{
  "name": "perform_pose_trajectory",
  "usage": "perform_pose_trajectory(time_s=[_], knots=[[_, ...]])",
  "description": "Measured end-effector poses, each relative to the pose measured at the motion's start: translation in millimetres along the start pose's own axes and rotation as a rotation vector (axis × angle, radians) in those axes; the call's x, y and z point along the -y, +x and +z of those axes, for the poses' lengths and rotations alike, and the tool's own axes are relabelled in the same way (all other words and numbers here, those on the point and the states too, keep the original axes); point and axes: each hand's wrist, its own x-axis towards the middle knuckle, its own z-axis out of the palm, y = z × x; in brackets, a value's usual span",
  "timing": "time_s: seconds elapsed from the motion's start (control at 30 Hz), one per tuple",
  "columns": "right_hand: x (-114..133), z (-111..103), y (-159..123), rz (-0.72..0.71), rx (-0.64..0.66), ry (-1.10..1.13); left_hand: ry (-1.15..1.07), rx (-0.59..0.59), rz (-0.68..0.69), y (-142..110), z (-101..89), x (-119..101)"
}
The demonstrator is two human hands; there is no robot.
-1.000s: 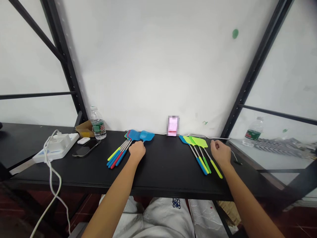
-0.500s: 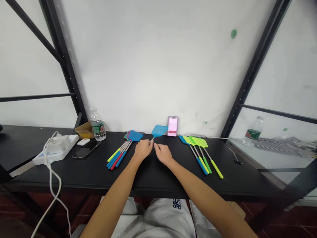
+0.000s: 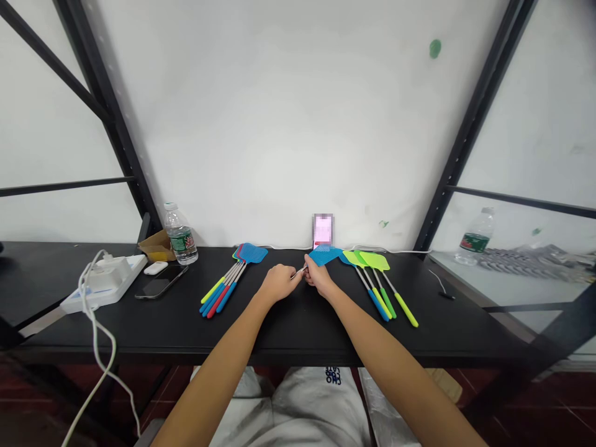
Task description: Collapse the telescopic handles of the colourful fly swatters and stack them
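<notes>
A blue fly swatter [image 3: 325,255] is held between my two hands, its mesh head pointing right and away from me. My left hand [image 3: 279,283] is closed on the handle end, which its fingers mostly hide. Around the thin metal shaft nearer the head, my right hand [image 3: 318,277] is also closed. To the left lies a fanned stack of several fly swatters [image 3: 253,253] with blue, red and yellow handles. On the right, several more fly swatters [image 3: 375,261], yellow-green, green and blue, lie side by side with handles toward me.
A phone [image 3: 323,229] with a blurred screen leans on the wall behind the swatter. Left on the black table [image 3: 298,335] are a water bottle [image 3: 181,236], cardboard box [image 3: 158,246], dark phone [image 3: 162,282], white case [image 3: 156,268] and power strip [image 3: 107,282] with cables.
The swatter has moved right and turned, its head now lower in front of the phone and near the right-hand group. My right hand has closed on its shaft.
</notes>
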Motion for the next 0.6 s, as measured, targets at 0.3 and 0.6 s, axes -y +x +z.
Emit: perform_pose_trajectory(time_s=[0.3, 0.6], knots=[[3, -5, 6, -0.122, -0.031, 0.014, -0.085, -0.062, -0.010, 2, 3.9, 1], [11, -8, 7, -0.213, -0.021, -0.010, -0.142, -0.082, -0.024, 5, 7.5, 0]])
